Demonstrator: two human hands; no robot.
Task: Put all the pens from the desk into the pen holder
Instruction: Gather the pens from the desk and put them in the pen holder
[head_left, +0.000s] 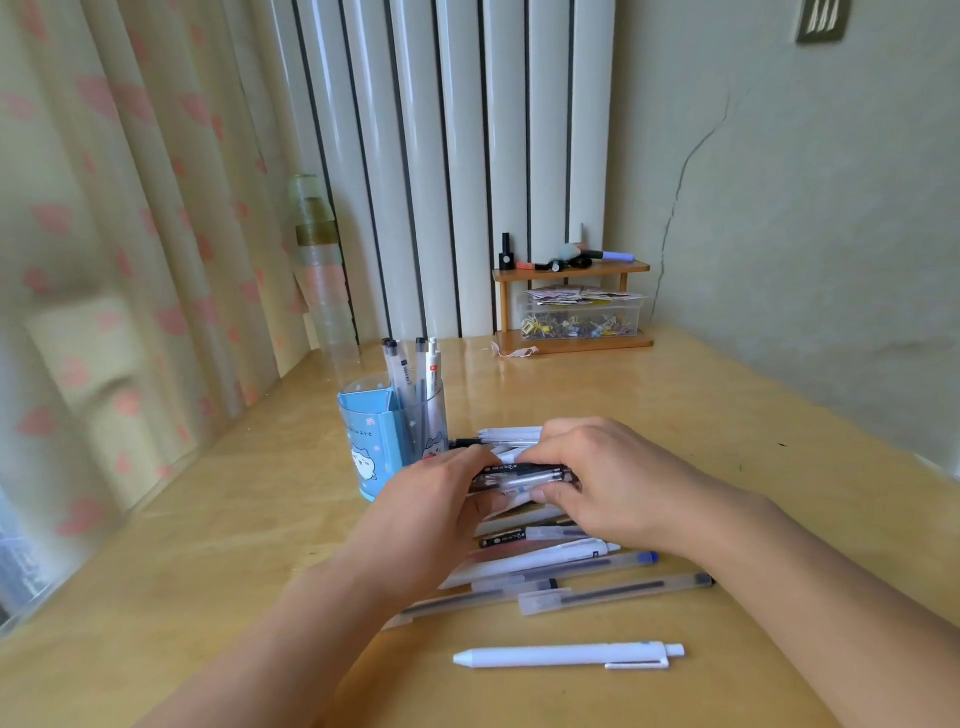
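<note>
A blue pen holder (366, 441) with a cartoon cat stands on the wooden desk (675, 415), with several pens (410, 374) upright in its clear part. Right of it lies a pile of loose pens (571, 566). My left hand (431, 514) and my right hand (602, 483) meet over the pile, both gripping a small bundle of dark and clear pens (524, 475) held crosswise just above the desk. A lone white click pen (569, 654) lies nearest to me. A clear pen with a blue tip (623, 561) and a clear black-ink pen (618, 595) lie at the pile's near edge.
A small wooden shelf (571, 273) at the back holds markers and a clear box of clips (579, 317). A tall clear tube (319, 270) stands by the curtain at the left. A radiator and wall close off the back and right.
</note>
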